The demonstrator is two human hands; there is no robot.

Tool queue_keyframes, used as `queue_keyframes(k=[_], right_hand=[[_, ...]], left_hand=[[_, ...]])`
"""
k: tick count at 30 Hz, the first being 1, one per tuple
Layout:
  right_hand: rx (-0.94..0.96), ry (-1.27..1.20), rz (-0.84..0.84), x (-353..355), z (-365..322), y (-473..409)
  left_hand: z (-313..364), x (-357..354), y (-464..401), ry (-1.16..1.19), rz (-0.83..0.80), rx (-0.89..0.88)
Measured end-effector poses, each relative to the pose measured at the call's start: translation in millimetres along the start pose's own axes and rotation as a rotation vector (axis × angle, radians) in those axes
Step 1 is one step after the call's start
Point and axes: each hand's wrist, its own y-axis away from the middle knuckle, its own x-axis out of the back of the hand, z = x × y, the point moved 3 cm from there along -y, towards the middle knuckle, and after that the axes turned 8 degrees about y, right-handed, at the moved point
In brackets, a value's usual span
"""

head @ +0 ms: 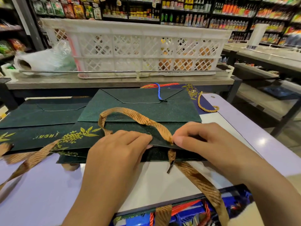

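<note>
Dark green paper bag [140, 111] flat on the white table [162, 185], base fold away, mouth toward the wearer, uppermost in a spread of similar bags. Gold ribbon handle [130, 114] arched over its upper face, one end down near the printed gold sprig, the other at a hole in the near rim. At that hole, the right hand [200, 141], thumb and forefinger pinched tight on the ribbon at the paper's edge. Just beside, the left hand [120, 149], fingers curled over the rim, one fingertip showing beneath the flap, gripping the top layer and holding it slightly off the lower one. Below the rim, a black tip [171, 167] hanging under the right thumb; whether part of the same ribbon, unclear. From there a second ribbon [200, 181] trailing toward the near right corner.

Step in hand, by the look of it: fitting the handle, ribbon end at the rim hole, not yet secured. Next move likely calls for drawing the end through inside the mouth, a steady left grip on the rim, a gentle pull to spare the hole, then seating or knotting the end.

Further out: another green bag [40, 115] flat to the left, overlapped; a navy bag [192, 93] with a gold cord [205, 106] behind, partly covered; a blue cord [158, 92] across the base fold. Beyond the table, a white lattice crate [138, 46] on a counter, a plastic bag [45, 59] beside it, shop shelves [187, 7] of bottles behind.
</note>
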Motion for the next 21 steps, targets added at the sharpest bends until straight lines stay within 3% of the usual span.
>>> queue_keyframes(k=[4,21], right_hand=[[-0.066,0.062,0.005,-5.8,-2.5,-11.7],[-0.209,-0.074,0.220,-8.4,9.6,-11.0]], left_hand=[[-0.5,-1.0,1.1,-0.033,0.013,-0.009],[-0.6,-3.5,3.7,0.006,0.059,-0.039]])
